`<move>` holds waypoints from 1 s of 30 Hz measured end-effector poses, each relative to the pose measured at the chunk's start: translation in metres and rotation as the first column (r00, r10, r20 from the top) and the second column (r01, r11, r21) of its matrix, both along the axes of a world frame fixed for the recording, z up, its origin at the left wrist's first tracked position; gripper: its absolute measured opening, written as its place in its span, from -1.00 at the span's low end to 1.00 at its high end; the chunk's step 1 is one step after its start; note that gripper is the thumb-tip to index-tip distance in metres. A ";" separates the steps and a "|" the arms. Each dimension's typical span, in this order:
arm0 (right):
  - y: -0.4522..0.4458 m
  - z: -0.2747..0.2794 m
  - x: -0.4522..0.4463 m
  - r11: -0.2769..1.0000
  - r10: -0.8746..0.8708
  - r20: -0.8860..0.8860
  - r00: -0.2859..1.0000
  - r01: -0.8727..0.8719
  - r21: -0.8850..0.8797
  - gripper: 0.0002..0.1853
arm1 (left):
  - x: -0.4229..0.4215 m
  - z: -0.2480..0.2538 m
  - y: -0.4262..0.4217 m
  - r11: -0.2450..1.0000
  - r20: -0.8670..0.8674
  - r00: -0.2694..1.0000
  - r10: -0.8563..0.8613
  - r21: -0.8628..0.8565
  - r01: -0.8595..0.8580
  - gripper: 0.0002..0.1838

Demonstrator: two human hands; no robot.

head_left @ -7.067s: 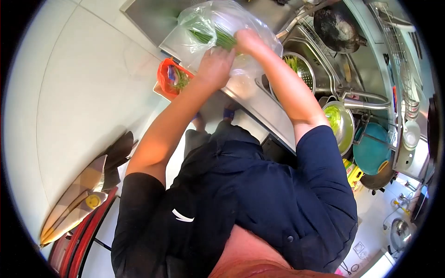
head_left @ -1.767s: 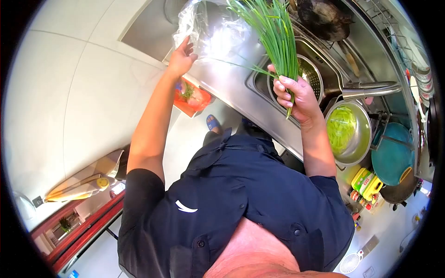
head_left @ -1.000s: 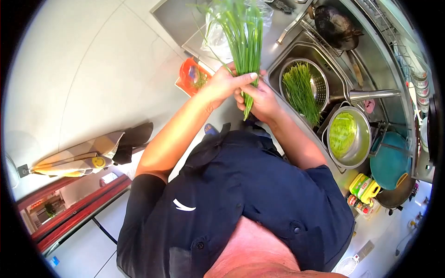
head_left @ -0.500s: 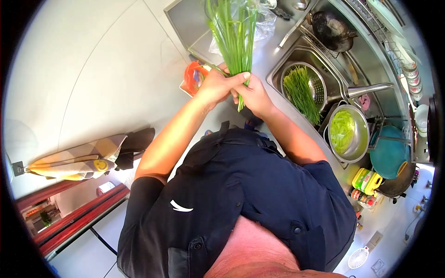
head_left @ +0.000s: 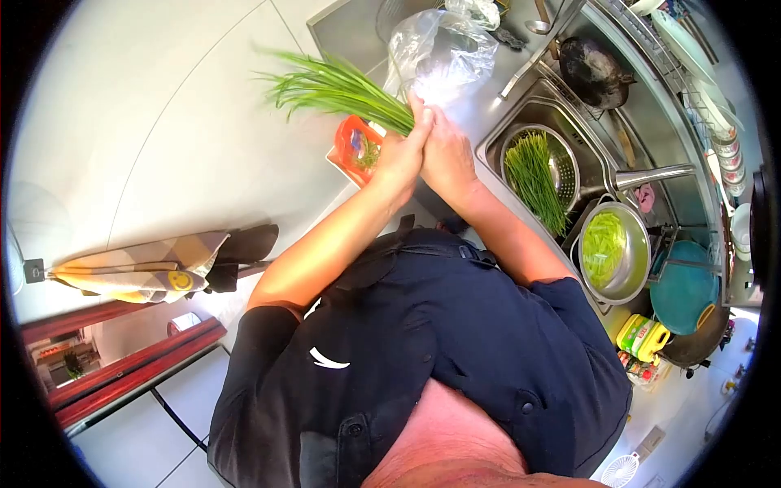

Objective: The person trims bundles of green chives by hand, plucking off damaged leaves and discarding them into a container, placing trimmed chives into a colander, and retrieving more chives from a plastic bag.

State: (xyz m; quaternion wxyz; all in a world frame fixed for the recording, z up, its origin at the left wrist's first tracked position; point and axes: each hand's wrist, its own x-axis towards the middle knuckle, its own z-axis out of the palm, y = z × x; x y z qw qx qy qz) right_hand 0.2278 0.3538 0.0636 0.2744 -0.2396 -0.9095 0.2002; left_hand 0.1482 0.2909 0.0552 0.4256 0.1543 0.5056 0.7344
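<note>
A bunch of long green chives (head_left: pixel 350 93) points up and to the left, its stem ends inside my hands. My left hand (head_left: pixel 402 154) is closed round the stems. Pressed against it, my right hand (head_left: pixel 447 154) is also closed at the stem ends, and its fingers are partly hidden. Just below the bunch is an orange-rimmed bin (head_left: pixel 351 134) with green scraps in it. A clear plastic bag (head_left: pixel 443 53) lies on the counter beyond my hands. More chives (head_left: pixel 535 175) lie in a metal colander (head_left: pixel 567 159) in the sink.
To the right is the steel sink (head_left: pixel 490 150). A metal pan (head_left: pixel 636 264) beside it holds light green cut vegetable pieces (head_left: pixel 604 244). A dark wok (head_left: pixel 592 73), a teal lid (head_left: pixel 685 281) and a yellow bottle (head_left: pixel 641 337) stand along the counter. Towels (head_left: pixel 146 264) hang at left.
The chives have swung from upright to tilted left, over the bin. My hands have turned with them and come together, and the plastic bag now shows uncovered.
</note>
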 end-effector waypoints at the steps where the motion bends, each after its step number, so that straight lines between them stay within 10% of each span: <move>1: 0.001 -0.002 -0.001 1.000 0.004 -0.011 1.000 -0.004 0.009 -0.39 | -0.003 0.002 -0.003 0.997 0.055 0.997 -0.047 -0.057 0.051 -0.42; 12: -0.016 0.006 0.008 0.985 0.168 -0.141 0.976 -0.173 -0.025 -0.05 | -0.039 0.010 -0.023 0.986 0.146 0.976 -0.163 0.069 0.154 -0.54; 21: 0.027 0.022 0.002 0.975 0.212 -0.427 0.879 -0.160 0.155 -0.72 | -0.073 0.005 -0.042 0.994 0.204 0.976 -0.082 0.090 0.065 -0.68; 30: 0.033 0.024 -0.041 0.952 0.276 -0.340 0.899 -0.207 0.226 -0.82 | -0.082 -0.011 -0.054 0.944 0.202 0.923 -0.327 0.121 0.307 -0.76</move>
